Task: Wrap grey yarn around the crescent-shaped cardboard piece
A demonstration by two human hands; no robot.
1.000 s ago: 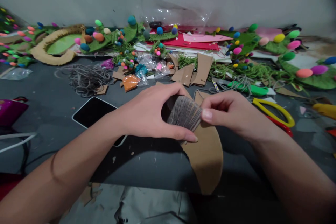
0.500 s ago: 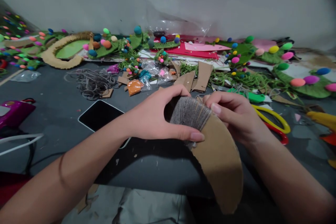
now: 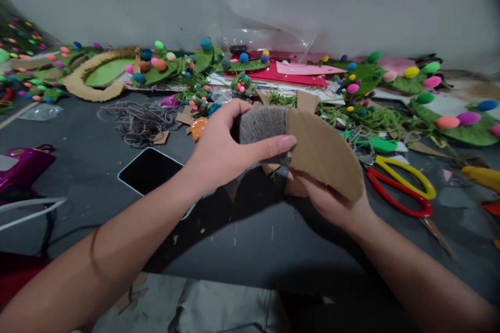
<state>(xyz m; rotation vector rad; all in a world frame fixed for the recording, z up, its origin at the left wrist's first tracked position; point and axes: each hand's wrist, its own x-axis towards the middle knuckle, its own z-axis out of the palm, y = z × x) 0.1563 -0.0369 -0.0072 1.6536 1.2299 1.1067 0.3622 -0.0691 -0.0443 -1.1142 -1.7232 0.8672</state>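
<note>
A curved cardboard piece (image 3: 328, 151) is held up over the table, its left part wound with tight rows of grey yarn (image 3: 265, 124). My left hand (image 3: 224, 148) is closed around the wound part, thumb across the front near where the bare cardboard begins. Behind and below the bare end is my right hand (image 3: 332, 205), its fingers hidden by the cardboard. I cannot make out what it grips, if anything. A loose heap of grey yarn (image 3: 140, 122) lies behind my left forearm.
A phone (image 3: 150, 170) lies under my left forearm. Scissors with red and yellow handles (image 3: 402, 195) rest right of my right hand. Along the wall are green felt leaves with coloured balls, a cardboard curve (image 3: 89, 91) and red sheets (image 3: 300, 79). A purple device (image 3: 25, 169) stands at left.
The cardboard piece has turned so its bare end swings up from pointing down to pointing right. My right hand went from pinching at its upper edge to behind and beneath it.
</note>
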